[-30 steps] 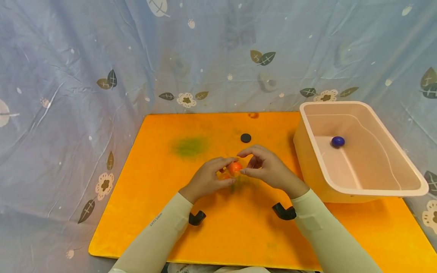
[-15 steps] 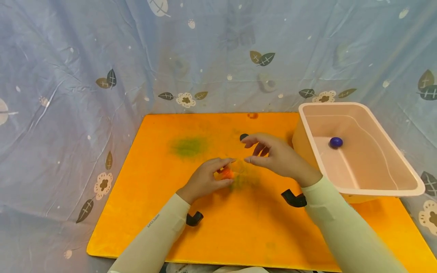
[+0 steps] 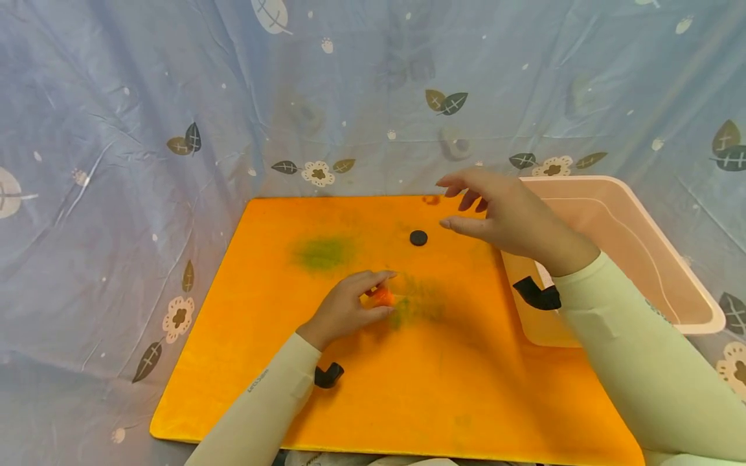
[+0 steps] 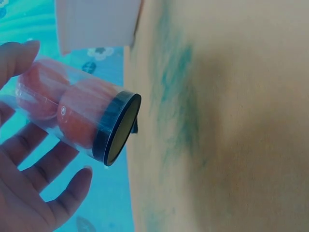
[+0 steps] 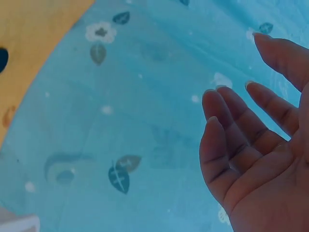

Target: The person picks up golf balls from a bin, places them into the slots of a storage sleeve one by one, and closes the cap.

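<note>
My left hand (image 3: 344, 310) holds a clear plastic tube (image 4: 72, 107) over the middle of the table. Two orange-red balls (image 4: 43, 89) sit one after the other inside it. The tube lies tilted in the left wrist view, its black-rimmed end (image 4: 108, 128) pointing away from the palm. In the head view, fingers hide most of it. My right hand (image 3: 513, 213) is raised in front of the bin, fingers loosely bent, with nothing in its grasp. A flat black disc (image 3: 418, 237) rests on the table beyond the left hand.
A pale pink bin (image 3: 629, 226) stands on the right side of the orange-covered table (image 3: 466, 388); my right hand and wrist hide part of it. A patterned blue curtain (image 3: 350, 84) hangs behind and to the left.
My right hand has moved away from the tube, up and to the right, now hiding the blue ball in the bin. The left hand has barely moved and keeps holding the tube.
</note>
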### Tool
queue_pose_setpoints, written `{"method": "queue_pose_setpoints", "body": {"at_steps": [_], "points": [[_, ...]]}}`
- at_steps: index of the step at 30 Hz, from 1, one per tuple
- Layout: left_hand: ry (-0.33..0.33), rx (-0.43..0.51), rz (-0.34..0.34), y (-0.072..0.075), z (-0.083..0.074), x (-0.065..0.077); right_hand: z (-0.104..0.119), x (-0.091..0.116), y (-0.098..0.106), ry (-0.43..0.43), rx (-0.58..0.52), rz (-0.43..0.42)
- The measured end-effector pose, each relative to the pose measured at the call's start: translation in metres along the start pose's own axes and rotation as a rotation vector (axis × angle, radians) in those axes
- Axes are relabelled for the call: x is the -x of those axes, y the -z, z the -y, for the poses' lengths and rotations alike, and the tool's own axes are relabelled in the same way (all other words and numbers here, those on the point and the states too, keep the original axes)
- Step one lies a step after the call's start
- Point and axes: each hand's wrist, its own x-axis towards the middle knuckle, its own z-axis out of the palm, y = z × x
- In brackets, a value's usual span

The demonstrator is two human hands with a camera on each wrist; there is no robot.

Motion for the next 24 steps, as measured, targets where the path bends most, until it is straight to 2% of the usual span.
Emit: {"method": "queue_pose_setpoints", "body": {"at_steps": [6, 14, 19, 24], "points": [[0.003, 0.001, 0.001, 0.001, 0.003, 0.002, -0.011, -0.004, 0.013, -0.11, 0.028, 0.019], [0.013, 0.006, -0.01, 0.002, 0.006, 0.004, -0.037, -0.006, 0.023, -0.216, 0.181, 0.106], [0.02, 0.009, -0.015, 0.003, 0.007, 0.005, -0.071, -0.008, 0.038, -0.326, 0.215, 0.152], [0.021, 0.002, -0.015, 0.005, 0.007, 0.006, -0.12, -0.001, 0.053, -0.473, 0.182, 0.217]]}}
